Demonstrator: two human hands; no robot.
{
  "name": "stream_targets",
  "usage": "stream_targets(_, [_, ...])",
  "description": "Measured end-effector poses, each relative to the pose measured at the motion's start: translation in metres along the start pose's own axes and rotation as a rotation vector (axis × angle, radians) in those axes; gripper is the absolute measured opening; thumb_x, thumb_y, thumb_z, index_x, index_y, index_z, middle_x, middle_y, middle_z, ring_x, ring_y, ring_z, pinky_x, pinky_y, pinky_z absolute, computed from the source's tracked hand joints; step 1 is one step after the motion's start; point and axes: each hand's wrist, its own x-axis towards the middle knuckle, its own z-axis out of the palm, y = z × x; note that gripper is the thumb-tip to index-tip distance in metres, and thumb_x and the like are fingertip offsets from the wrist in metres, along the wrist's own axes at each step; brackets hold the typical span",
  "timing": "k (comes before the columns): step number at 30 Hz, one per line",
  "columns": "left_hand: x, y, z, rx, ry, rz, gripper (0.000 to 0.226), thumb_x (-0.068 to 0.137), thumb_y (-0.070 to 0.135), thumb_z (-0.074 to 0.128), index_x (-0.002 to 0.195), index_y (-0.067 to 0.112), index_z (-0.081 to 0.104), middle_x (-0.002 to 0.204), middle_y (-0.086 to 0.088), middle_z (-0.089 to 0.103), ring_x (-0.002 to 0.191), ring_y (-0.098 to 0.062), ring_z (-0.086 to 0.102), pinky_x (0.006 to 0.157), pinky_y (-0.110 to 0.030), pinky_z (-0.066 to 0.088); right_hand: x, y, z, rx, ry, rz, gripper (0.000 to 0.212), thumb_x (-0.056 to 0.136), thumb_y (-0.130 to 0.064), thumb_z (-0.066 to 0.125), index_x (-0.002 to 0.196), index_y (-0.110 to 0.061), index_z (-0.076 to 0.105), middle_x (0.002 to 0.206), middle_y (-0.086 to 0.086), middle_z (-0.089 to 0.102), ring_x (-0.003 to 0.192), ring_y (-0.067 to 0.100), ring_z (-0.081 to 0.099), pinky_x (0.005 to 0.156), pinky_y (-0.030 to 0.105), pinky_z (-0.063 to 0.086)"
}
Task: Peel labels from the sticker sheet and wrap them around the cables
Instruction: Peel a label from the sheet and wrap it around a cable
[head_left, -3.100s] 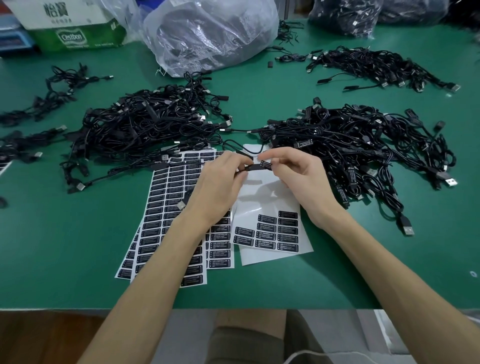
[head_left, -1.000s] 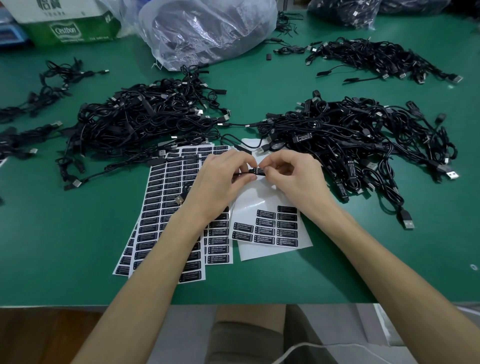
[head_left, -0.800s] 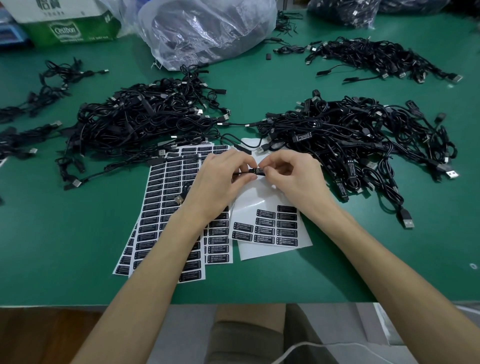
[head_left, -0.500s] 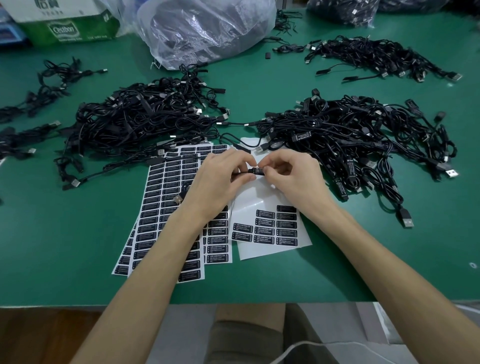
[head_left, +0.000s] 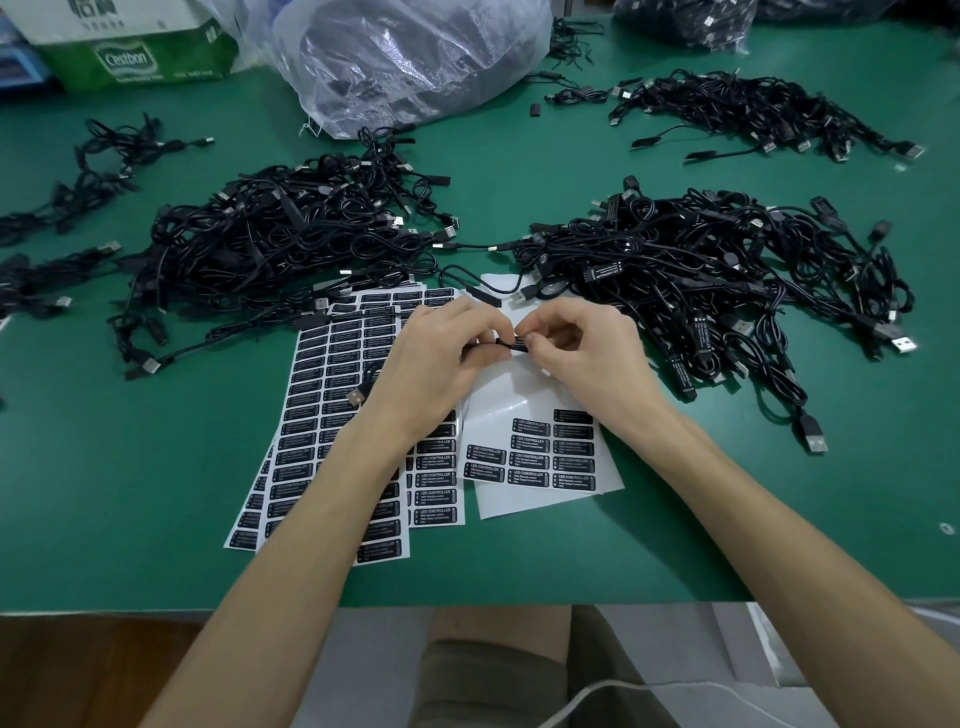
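Above the nearly spent sheet (head_left: 540, 447), the left hand (head_left: 436, 364) pinched a cable (head_left: 485, 347) steady while the right hand (head_left: 587, 353) pinched the label (head_left: 519, 344) around it, between two cable piles.

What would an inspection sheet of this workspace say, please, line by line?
Surface: green mat, flat, no spills seen.
Job's things: full sticker sheets fanned under the left forearm; part-used sheet with labels only on its near rows.
Clutter: clear plastic bag and green carton at the far edge.
Grippers: left hand and right hand both pinch the held cable above the sheets.
Cables: left pile, right pile and far pile, all tangled black leads.
Surroundings: wooden floor and a white cord below the table edge.
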Motion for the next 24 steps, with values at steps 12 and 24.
stream_targets(12, [0.0012,0.0014,-0.0005,0.027,0.018,-0.015,0.009,0.090,0.010,0.077,0.099,0.013,0.074,0.089,0.017,0.053,0.081,-0.006,0.051,0.087,-0.049,0.048,-0.0017,-0.0023,-0.0006,-0.027,-0.009,0.010,0.013,0.094,-0.014,0.071,0.101,-0.024,0.071,0.087,-0.010,0.071,0.074,0.003,0.062,0.069,0.010,0.048])
stream_targets(24, [0.0002,0.0006,0.0010,0.069,0.038,0.008,0.010,0.091,0.014,0.076,0.100,0.015,0.073,0.090,0.013,0.054,0.080,-0.005,0.050,0.086,-0.042,0.043,-0.0002,0.0002,-0.0018,0.003,-0.002,0.014,0.014,0.091,-0.011,0.074,0.099,-0.022,0.072,0.096,-0.006,0.068,0.064,-0.005,0.057,0.066,0.009,0.046])
